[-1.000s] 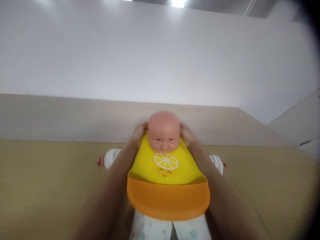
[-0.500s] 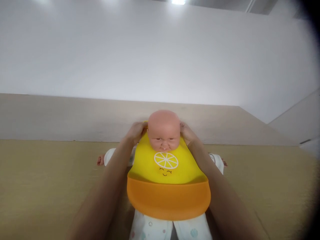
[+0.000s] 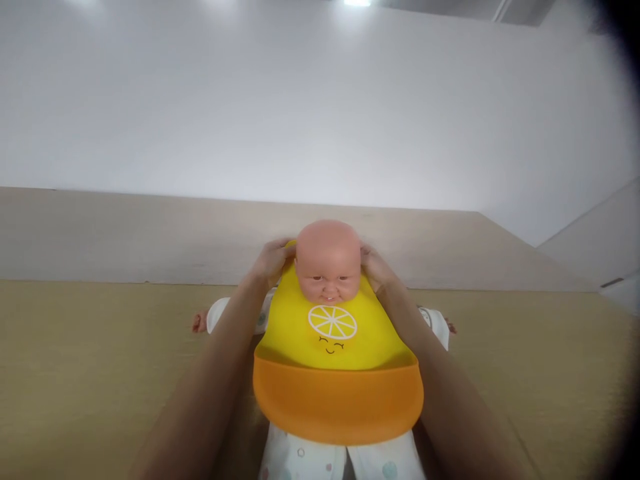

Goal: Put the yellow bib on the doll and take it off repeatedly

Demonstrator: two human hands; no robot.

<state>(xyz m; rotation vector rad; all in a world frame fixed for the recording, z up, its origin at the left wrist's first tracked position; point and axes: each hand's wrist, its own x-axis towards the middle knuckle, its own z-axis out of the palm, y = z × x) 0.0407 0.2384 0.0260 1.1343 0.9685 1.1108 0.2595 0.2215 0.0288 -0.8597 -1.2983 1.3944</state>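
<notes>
A baby doll [image 3: 329, 257] in white patterned clothes faces me, its arms out to the sides. Over its chest lies a yellow bib [image 3: 300, 333] with a citrus-slice print and an orange catch pocket [image 3: 337, 403]. My left hand [image 3: 273, 261] is at the left side of the doll's neck, fingers closed on the bib's upper strap end. On the other side, my right hand [image 3: 375, 265] is bent in behind the doll's head; its fingertips are hidden there, and so is whatever they hold.
The doll is on a tan wooden surface [image 3: 100, 373]. Behind its head runs a pale wood panel [image 3: 125, 240], with a white wall [image 3: 300, 120] above it. The doll's sleeves stick out beyond both my forearms.
Both hands stay beside the doll's neck. My left fingers have shifted slightly at the strap end. The doll and bib look almost the same.
</notes>
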